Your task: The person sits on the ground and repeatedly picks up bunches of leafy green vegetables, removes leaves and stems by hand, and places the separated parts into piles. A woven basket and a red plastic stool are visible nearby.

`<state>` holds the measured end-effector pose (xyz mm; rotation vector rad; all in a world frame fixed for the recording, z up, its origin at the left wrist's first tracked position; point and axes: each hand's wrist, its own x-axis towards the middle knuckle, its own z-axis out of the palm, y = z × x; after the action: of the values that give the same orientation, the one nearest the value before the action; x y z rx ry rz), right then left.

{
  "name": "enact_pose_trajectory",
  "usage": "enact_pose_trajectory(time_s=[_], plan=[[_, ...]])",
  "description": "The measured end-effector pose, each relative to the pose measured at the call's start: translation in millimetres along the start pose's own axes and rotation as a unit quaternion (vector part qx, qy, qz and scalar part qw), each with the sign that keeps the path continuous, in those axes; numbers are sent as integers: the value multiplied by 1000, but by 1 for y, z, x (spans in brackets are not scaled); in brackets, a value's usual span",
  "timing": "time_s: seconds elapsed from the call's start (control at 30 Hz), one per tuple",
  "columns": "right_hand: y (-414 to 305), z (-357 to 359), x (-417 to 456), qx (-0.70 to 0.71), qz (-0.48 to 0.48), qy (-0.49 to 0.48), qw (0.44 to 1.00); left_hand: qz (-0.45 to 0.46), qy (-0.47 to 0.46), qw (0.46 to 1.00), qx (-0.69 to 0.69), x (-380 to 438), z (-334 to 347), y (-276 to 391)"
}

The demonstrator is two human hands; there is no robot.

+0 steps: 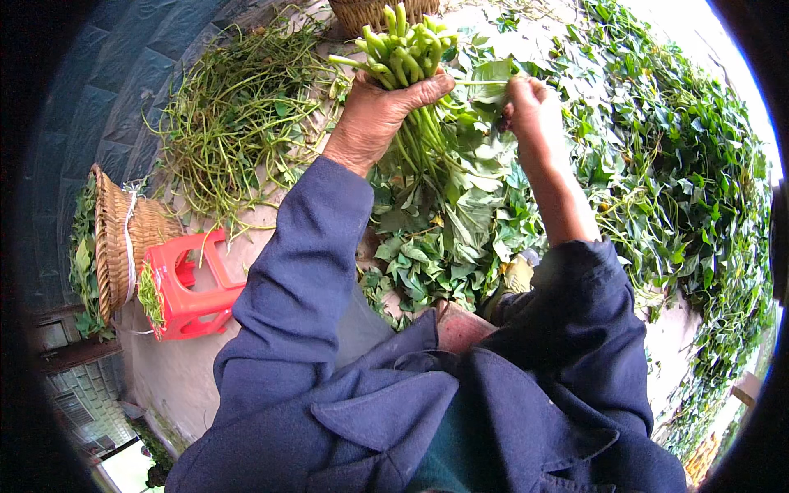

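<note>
My left hand point(388, 111) grips a thick bundle of green leaf stalks point(410, 52), cut ends up and large leaves hanging below the fist. Level with it, to the right, my right hand point(531, 105) pinches a single pale stalk point(484, 82) that stretches across to the bundle. A broad leaf point(493, 74) shows behind that stalk, and part of the right fingers is turned out of sight. Beneath both hands lies a heap of loose green leaves point(425, 265).
A tangle of stripped vines point(240, 123) lies to the left. Below it are a red plastic stool point(191, 289) with green stalks on its seat and a wicker basket point(117, 240) of leaves. Another woven basket point(363, 15) stands at the top. Leafy vines point(684, 166) cover the right side.
</note>
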<state>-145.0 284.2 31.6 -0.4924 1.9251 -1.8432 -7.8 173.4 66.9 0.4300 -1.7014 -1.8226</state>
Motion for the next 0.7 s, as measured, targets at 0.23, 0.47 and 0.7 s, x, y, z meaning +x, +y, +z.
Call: enact_pose_trajectory(time_s=[0.23,0.47,0.7], plan=[[-18,-18,-6,198,27,-152,968,9,26,997,-66,7,-14,2],[-13,-13,-16,-180,-227,-143,946,41,-2,999,8,11,-10,2],[-8,-10,-20,-350,-304,-105,880,52,-9,999,-8,6,-7,6]])
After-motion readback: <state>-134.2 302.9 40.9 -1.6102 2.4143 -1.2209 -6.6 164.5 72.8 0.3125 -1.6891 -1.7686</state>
